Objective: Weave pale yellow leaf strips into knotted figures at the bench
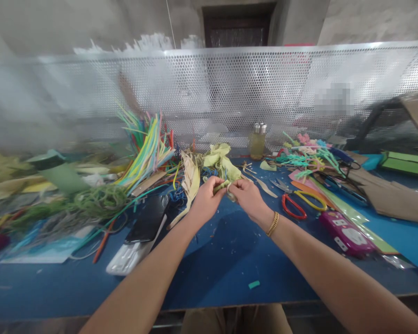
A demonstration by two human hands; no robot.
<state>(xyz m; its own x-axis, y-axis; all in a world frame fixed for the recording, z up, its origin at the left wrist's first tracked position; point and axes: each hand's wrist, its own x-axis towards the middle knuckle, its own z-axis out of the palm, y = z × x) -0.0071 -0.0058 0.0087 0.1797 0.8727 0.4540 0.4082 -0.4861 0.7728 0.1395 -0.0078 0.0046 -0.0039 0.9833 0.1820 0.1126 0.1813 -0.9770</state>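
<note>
Two bare arms reach out from the bottom edge over a blue table [230, 260]. Both hands meet in the middle, above the table top. One is the left hand [205, 200], and its fingers are curled shut around the bottom end of a pale green leaf bundle [223, 169]. Next to it, the right hand [249, 197] pinches the same bundle at its lower end, fingers closed tight. A gold bangle [273, 224] sits on the right wrist. From the hands, the bundle sticks up and away, and its top is loose and floppy.

Left of the hands lies a black phone [149, 218], with a white flat thing [127, 257] just below it. Farther left stands a bunch of bright thin sticks [146, 146], fanned out. Off to the right lie scissors with red and yellow handles [294, 204] and a pink box [346, 234]. Behind the hands stands a small bottle [257, 140], near a shiny wall full of tiny holes [230, 88]. One small green scrap [253, 284] lies near the front edge.
</note>
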